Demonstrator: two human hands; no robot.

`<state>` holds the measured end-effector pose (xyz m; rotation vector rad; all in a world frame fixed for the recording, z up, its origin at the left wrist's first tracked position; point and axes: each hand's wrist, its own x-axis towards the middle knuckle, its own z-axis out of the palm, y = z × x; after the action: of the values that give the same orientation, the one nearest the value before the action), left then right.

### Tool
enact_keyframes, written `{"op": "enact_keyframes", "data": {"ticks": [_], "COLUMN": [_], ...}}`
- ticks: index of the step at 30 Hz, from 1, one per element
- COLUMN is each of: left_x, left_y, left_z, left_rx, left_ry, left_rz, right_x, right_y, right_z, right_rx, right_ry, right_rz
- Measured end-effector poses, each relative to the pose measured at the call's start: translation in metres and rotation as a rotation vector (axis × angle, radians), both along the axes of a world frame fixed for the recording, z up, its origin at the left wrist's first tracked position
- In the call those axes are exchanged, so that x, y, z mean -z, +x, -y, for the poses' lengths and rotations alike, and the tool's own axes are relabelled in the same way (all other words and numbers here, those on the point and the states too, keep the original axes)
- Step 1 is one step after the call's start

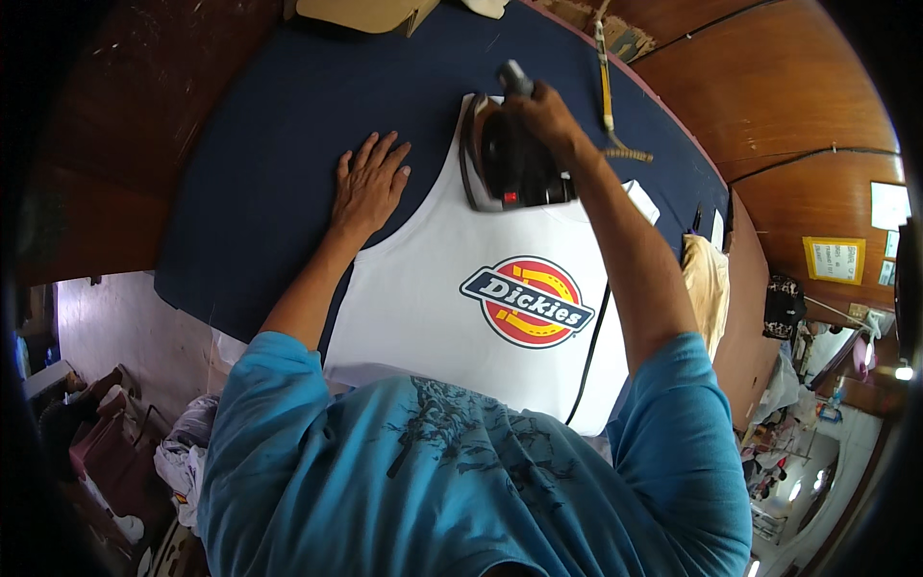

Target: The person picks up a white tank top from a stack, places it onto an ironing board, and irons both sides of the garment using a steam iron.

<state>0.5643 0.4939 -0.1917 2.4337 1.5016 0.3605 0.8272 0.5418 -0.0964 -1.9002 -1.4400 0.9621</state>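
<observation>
A white shirt (pixel 413 317) with a round red, yellow and dark printed emblem (pixel 527 300) lies spread on a table with a dark blue cover (pixel 288 144). My right hand (pixel 546 117) is closed round the handle of a dark clothes iron (pixel 510 159), which stands over the upper part of the shirt. The iron hides the cloth beneath it, and its outline is slightly blurred. My left hand (pixel 370 183) rests flat on the blue cover beside the shirt's left edge, fingers spread, holding nothing. A black cord (pixel 591 356) runs across the shirt's right side.
A cardboard box (pixel 361 12) sits at the far edge. A yellow strip with a coiled end (pixel 606 82) lies at the far right, and cream cloth (pixel 707 288) hangs at the right edge. Wooden panels (pixel 788 87) rise beyond. Piled clothes (pixel 187 447) lie below left.
</observation>
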Motion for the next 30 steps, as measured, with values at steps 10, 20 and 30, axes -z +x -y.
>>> {"op": "enact_keyframes", "data": {"ticks": [10,20,30], "left_x": [0.002,0.009,0.024], "left_y": [0.004,0.091,0.132], "left_z": [-0.02,-0.122,-0.158], "left_rx": [-0.082,-0.185,0.041], "left_ry": [0.025,-0.034,0.036], "left_rz": [0.179,0.342,0.36], "right_x": [-0.03,-0.038,-0.015], "right_y": [-0.011,-0.007,0.035], "right_z": [0.039,-0.018,0.008], "right_rx": [-0.127,-0.027,0.04], "right_ry": [-0.114,-0.127,-0.033], "right_rz": [0.075,0.091,0.07]}}
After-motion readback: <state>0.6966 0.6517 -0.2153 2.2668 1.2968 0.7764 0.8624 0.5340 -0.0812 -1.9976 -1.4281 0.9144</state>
